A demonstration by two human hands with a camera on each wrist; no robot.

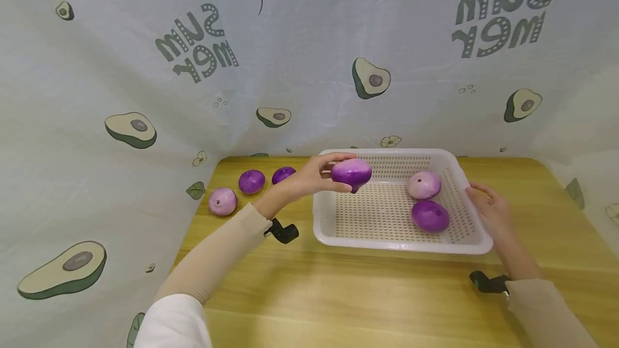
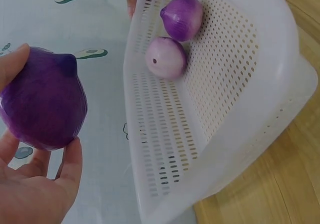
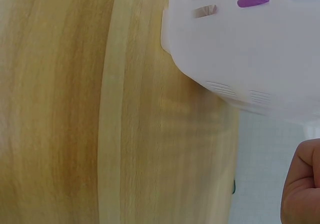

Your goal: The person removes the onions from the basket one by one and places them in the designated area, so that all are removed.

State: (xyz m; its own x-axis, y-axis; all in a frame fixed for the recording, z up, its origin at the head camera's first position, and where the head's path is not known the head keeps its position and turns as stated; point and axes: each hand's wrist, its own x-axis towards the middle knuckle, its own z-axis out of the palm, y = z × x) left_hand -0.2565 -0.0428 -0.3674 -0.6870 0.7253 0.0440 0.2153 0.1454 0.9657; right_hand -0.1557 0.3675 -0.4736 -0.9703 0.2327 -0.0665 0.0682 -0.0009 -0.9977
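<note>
My left hand grips a purple onion between thumb and fingers, above the left part of a white perforated basket. In the left wrist view the hand holds this onion beside the basket. My right hand is at the basket's right rim, fingers on its edge; in the right wrist view only part of the hand shows. Inside the basket, at the right, lie a pale onion and a purple onion, side by side.
Left of the basket on the wooden table lie a pale onion, a purple onion and another purple one, partly behind my left arm. A printed curtain hangs behind the table.
</note>
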